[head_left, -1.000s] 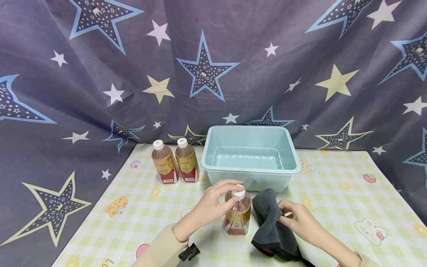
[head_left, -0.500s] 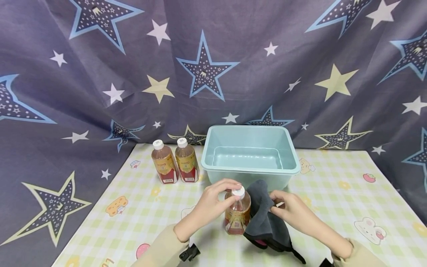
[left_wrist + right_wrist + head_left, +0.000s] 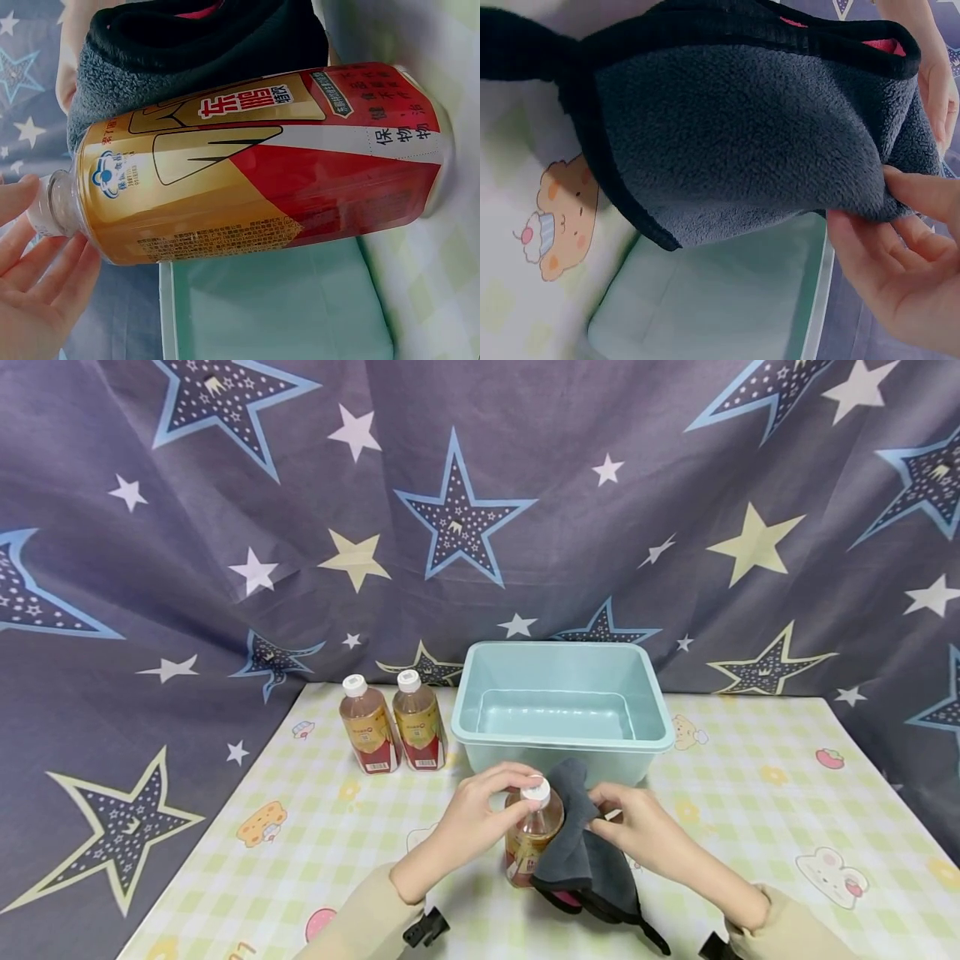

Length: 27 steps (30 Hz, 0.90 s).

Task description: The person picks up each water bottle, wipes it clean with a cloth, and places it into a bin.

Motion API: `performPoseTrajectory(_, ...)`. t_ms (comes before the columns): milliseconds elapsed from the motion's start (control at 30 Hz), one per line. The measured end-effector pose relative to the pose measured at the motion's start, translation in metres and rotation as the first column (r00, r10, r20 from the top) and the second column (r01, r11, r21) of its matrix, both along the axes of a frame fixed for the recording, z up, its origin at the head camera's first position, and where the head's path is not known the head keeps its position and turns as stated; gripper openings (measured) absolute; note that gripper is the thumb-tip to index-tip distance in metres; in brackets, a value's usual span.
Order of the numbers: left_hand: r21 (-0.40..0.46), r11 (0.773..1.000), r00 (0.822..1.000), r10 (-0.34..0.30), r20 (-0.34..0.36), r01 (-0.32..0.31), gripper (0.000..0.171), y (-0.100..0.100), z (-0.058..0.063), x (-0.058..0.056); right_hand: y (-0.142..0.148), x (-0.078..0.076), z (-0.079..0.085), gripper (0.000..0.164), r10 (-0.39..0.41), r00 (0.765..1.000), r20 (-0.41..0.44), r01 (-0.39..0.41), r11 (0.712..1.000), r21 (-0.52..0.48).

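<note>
Clear plastic bottle with gold-and-red label (image 3: 525, 843) upright, grey fleece cloth with black edging (image 3: 564, 852) at its 3 o'clock.
Left hand (image 3: 480, 814) pinches the white plastic cap (image 3: 536, 791); right hand (image 3: 637, 827) pinches the cloth. A pale-blue rectangular plastic tub (image 3: 562, 745) stands at 12 o'clock. Held only by its cap, the bottle could slide at its base toward 9 o'clock if the cloth presses hard low down.

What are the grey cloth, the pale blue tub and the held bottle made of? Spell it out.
Grey cloth: soft, matt fabric, perhaps fleece or microfibre, going by its fuzzy pile.
Pale blue tub: probably moulded plastic, smooth with a faint sheen and rounded corners.
Held drink bottle: likely clear plastic, see-through at the neck, its printed label glossy.
</note>
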<state>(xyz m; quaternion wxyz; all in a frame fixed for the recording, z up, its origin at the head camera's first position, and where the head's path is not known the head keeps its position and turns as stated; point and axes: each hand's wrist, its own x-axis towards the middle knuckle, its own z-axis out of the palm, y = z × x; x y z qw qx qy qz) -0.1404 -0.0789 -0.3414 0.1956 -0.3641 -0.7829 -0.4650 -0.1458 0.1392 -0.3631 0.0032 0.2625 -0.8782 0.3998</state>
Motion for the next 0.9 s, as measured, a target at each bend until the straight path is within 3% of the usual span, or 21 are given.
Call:
performPoseTrajectory(200,0.007,1.0,1.0,-0.015,-0.019,0.015,0.017,0.0,-0.002,-0.001,-0.004,-0.002,-0.006,0.011,0.002,1.0,-0.006,-0.002,1.0,-0.009)
performPoseTrajectory(900,0.029,0.999,0.999,-0.028,0.024,0.027,0.016,0.0,-0.002,-0.001,-0.01,-0.007,-0.046,0.02,0.038,0.994,0.102,-0.044,0.997,0.057)
